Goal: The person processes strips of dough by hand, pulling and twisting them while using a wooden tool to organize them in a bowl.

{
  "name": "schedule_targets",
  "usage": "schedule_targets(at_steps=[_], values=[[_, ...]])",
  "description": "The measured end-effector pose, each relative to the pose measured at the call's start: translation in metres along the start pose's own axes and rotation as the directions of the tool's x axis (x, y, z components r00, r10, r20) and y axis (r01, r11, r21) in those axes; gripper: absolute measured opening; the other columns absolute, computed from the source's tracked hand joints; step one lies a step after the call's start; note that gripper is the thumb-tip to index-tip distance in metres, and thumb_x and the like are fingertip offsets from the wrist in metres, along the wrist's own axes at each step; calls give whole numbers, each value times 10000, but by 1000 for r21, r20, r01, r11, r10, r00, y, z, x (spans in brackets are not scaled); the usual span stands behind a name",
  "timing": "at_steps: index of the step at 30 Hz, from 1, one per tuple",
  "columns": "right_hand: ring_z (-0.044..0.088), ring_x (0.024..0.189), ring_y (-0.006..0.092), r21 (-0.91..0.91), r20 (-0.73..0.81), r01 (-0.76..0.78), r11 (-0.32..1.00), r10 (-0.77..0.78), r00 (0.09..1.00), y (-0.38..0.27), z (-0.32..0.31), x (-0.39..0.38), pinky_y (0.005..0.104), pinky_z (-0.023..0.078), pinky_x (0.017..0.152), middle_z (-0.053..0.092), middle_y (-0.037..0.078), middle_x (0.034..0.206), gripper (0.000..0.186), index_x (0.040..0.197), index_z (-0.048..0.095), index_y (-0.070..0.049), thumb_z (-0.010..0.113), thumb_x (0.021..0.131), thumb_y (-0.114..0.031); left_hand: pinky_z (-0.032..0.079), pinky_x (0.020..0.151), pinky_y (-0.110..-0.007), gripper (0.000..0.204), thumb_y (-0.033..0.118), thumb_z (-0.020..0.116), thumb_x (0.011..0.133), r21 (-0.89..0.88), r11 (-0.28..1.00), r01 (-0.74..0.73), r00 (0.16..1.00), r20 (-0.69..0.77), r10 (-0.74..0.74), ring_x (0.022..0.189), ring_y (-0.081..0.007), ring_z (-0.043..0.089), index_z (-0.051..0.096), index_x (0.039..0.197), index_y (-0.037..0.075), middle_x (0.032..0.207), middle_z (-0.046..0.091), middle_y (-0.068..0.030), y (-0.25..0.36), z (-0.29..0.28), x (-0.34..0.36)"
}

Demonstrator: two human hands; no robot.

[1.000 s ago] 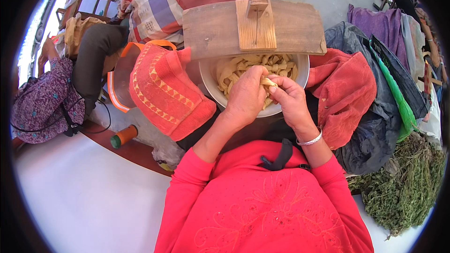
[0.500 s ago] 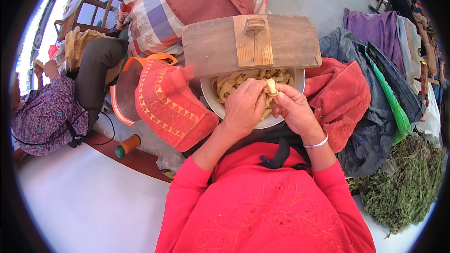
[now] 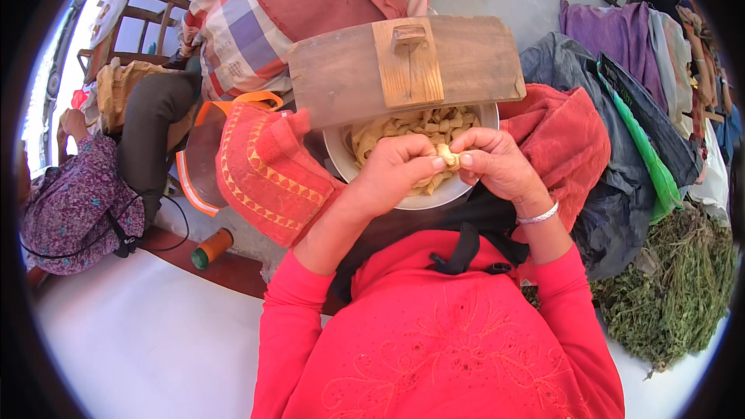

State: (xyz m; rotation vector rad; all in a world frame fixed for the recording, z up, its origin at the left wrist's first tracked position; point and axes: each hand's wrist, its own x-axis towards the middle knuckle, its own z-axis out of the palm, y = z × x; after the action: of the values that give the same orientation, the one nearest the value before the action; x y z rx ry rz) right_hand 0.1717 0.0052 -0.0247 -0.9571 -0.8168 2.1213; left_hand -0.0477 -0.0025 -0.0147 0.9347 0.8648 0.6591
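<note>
Head view: the twist [image 3: 448, 157] sits right between the person's two hands, at the fingertips, above the near part of the bowl [image 3: 337, 147]. The left hand [image 3: 394, 169] pinches one side of it between thumb and bent forefinger; the right hand [image 3: 500, 163] pinches the other side the same way. Both grips are closed on it, and the thumbs point toward each other across it.

There is one twist in the fingers, one bowl, one board [image 3: 330, 81] over the bowl's far edge, one upright block [image 3: 410, 70] on that board, two red cloths, one to the left [image 3: 272, 178] and one to the right [image 3: 565, 136], one spool [image 3: 212, 248] and one bracelet [image 3: 538, 215] on the right wrist. The strips [image 3: 434, 120] in the bowl overlap too much to count.

The twist is pale yellow, short and knotted-looking, with a bulging, folded middle. The strips share its colour but lie flatter, in loose curls and bands.
</note>
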Motion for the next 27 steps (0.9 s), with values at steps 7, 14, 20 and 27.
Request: schedule_targets(at_steps=[7,14,20,27], values=[[544,685,82,-327,13,17,945,-13,1000,-17,-5,-6,236,458,614,601,-13,787,136,988,674,-4,651,889,-94,238,470,-218,134,124,604,905,-556,828,75,994,-22,-105,506,-45,321,544,799,67,627,439,48,-5,4,-28],[612,784,285,-840,220,323,436,-270,937,-22,32,-5,336,494,690,613,130,857,192,1008,641,-8,673,821,-44,323,540,-225,192,170,581,938,151,988,-23,986,-157,47,616,-49,386,562,810,28,673,464,62,-4,-15,-31],[610,744,326,-901,248,353,253,-369,896,-26,38,-1,378,499,648,602,136,820,138,963,625,-21,657,838,-69,370,544,-306,273,207,613,928,577,817,8,997,-64,36,618,-86,424,526,769,3,640,429,-45,0,0,-34],[597,761,322,-931,284,327,159,-242,928,-31,36,-3,393,486,651,601,117,830,140,938,621,-42,663,828,-118,378,543,-317,292,213,565,943,763,630,-144,950,-72,305,594,-121,447,502,732,21,618,429,-31,-8,11,-39]])
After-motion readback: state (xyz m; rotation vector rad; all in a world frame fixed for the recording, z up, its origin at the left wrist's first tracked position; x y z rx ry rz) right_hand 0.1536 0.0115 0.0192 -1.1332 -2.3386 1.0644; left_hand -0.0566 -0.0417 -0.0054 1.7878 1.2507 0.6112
